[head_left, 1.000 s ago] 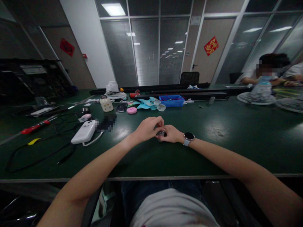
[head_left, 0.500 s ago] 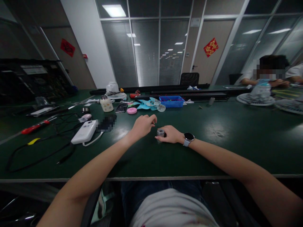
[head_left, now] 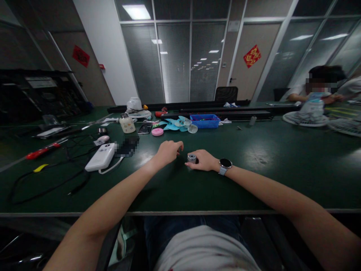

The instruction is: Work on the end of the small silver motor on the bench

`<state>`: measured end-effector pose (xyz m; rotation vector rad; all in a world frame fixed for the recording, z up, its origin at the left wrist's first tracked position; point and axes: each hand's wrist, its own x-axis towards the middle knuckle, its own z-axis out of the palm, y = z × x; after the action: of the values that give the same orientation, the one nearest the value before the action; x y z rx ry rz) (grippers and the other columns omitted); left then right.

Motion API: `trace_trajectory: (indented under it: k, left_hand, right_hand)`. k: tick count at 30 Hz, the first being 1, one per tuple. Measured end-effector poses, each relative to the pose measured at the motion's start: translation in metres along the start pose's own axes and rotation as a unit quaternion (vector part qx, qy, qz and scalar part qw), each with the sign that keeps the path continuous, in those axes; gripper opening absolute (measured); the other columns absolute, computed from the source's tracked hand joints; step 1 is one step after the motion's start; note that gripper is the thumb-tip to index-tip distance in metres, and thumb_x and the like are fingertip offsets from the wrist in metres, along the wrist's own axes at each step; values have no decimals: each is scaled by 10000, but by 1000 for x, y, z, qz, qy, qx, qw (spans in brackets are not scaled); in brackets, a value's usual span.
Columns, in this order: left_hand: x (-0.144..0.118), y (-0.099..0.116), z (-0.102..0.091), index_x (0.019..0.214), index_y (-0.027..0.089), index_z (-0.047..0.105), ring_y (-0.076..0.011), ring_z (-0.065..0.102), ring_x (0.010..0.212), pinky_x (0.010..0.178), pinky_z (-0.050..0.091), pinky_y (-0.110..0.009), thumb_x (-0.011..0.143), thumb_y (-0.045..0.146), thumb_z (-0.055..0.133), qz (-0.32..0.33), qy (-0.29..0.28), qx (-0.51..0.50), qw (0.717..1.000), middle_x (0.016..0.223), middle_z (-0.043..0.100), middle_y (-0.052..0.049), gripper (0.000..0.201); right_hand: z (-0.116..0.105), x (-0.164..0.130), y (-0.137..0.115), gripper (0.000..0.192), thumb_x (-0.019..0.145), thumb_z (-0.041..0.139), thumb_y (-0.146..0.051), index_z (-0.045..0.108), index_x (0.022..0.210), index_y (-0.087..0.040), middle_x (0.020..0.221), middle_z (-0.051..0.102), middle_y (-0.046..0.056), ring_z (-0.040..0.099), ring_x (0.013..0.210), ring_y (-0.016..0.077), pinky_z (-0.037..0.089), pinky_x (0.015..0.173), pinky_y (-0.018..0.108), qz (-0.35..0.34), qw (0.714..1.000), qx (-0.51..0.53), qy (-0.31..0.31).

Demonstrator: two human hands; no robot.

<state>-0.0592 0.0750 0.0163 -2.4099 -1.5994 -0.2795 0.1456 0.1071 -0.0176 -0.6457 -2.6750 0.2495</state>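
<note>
My right hand [head_left: 203,161], with a watch on its wrist, grips a small grey metal cylinder [head_left: 191,157] that stands upright on the green table [head_left: 267,165]. Just to its left, my left hand [head_left: 168,150] rests on the table with fingers loosely curled, holding nothing and a little apart from the cylinder.
A white power bank [head_left: 100,157] with cables lies to the left, beside a red-handled screwdriver [head_left: 39,152]. Farther back are a blue bin [head_left: 205,121], light-blue fan blades [head_left: 176,124], a pink disc [head_left: 157,131] and a small jar [head_left: 126,123]. Another person [head_left: 317,96] sits at far right.
My left hand has come off the cylinder and moved left and down onto the table. My right hand still holds the cylinder in place.
</note>
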Motion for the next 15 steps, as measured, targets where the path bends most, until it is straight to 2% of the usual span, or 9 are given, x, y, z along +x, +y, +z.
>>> trace_trajectory:
  k: [15]
  left_hand:
    - [-2,9,-1,1022,242,648,-223,679,878,712,468,-266,837,196,614,25,-33,14,999,922,735,-35,194]
  right_hand:
    - [-1,0,-2,370,881,543,-506,591,754,-161,664,574,8,454,562,124,262,565,237,0,1000,9,6]
